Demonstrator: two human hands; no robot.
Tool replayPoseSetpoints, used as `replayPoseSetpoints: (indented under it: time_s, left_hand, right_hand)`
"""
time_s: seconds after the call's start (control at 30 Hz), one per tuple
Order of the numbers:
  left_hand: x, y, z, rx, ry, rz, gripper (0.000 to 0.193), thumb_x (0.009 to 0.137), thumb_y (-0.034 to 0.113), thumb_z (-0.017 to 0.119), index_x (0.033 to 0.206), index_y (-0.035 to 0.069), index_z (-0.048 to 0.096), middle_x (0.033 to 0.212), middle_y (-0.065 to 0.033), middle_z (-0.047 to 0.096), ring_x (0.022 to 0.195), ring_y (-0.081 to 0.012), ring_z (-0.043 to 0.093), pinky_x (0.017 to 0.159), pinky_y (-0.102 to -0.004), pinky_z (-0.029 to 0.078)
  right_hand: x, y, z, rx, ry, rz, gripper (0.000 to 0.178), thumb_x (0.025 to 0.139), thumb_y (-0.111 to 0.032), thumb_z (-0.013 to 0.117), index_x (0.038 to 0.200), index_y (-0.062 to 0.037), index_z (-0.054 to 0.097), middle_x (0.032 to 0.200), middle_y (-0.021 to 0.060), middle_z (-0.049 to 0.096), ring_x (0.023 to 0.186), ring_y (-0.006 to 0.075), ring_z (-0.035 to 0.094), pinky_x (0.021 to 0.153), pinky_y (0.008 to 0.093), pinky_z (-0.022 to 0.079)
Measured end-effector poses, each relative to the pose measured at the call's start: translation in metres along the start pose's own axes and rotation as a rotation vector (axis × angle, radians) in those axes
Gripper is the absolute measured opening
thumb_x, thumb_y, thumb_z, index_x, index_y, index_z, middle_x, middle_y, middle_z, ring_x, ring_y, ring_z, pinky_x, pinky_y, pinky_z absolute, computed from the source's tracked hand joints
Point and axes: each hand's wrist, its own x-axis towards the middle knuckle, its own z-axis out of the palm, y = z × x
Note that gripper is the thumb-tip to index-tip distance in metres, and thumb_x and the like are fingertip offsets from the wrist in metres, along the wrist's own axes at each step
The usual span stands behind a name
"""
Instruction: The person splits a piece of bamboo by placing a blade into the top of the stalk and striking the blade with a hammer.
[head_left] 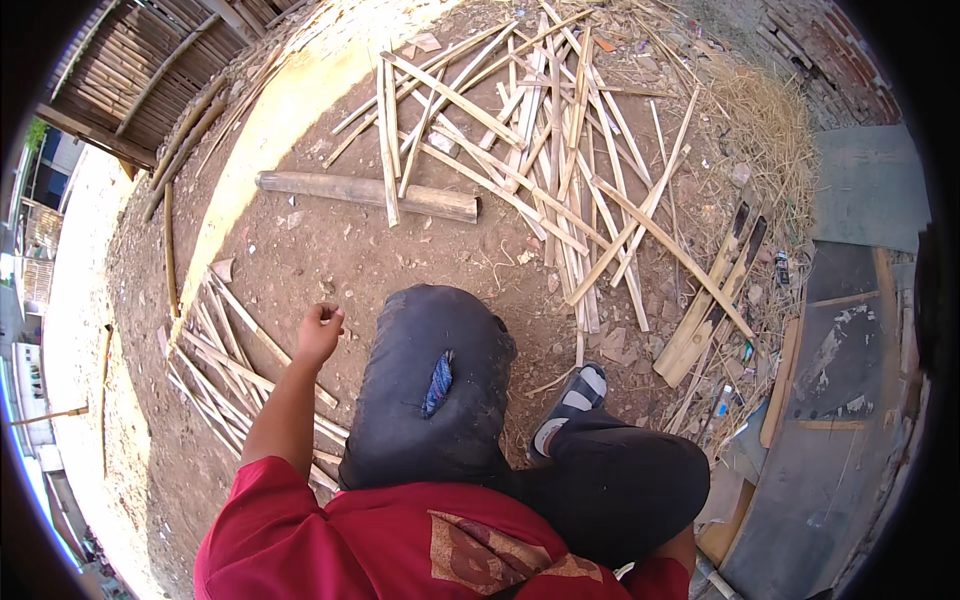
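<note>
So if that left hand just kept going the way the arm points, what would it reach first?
Probably bare dirt first, then the bamboo pole lying across beyond the left hand. Depth is hard to judge here.

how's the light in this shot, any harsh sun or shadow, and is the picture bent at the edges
Head view: hard sunlight washes out a pale band of ground at upper left and along the left rim, while most of the dirt lies in even shade. The left hand and the bamboo strips are sharp, without blur. Fisheye distortion curves the bamboo fence and brick wall, and black corners frame the round image.
</note>
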Motion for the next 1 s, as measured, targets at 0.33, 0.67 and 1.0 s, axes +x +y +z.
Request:
replayPoseSetpoints:
  time_s: [0.33,0.67,1.0]
  left_hand:
    - [0.115,0.122,0.117,0.597,-0.310,0.652,0.054,0.090,0.031,0.075,0.137,0.010,0.057,0.138,-0.0162,0.058,0.124,-0.0327,0.061,0.103,-0.0455,0.051]
    - [0.208,0.201,0.197,1.091,-0.348,0.615,0.080,0.088,0.028,0.077,0.155,0.013,0.037,0.158,-0.0115,0.041,0.149,-0.0311,0.037,0.117,-0.0530,0.035]
    - [0.210,0.183,0.217,1.338,-0.288,0.685,0.063,0.090,0.022,0.072,0.146,0.012,0.046,0.142,-0.0093,0.053,0.135,-0.0272,0.051,0.112,-0.0533,0.037]
  right_hand:
    - [-0.095,-0.005,-0.046,0.165,0.221,-0.010,0.018,0.095,-0.017,0.069,0.109,-0.0083,0.060,0.080,0.0023,0.061,0.058,0.0145,0.057,0.049,0.0307,0.046]
    - [-0.145,0.011,-0.074,0.190,0.361,0.061,0.017,0.096,-0.016,0.067,0.109,-0.0085,0.060,0.078,0.0018,0.060,0.056,0.0138,0.056,0.049,0.0299,0.045]
    - [-0.162,0.025,-0.071,0.215,0.414,0.112,0.016,0.096,-0.016,0.066,0.108,-0.0086,0.060,0.076,0.0013,0.059,0.054,0.0132,0.054,0.048,0.0292,0.044]
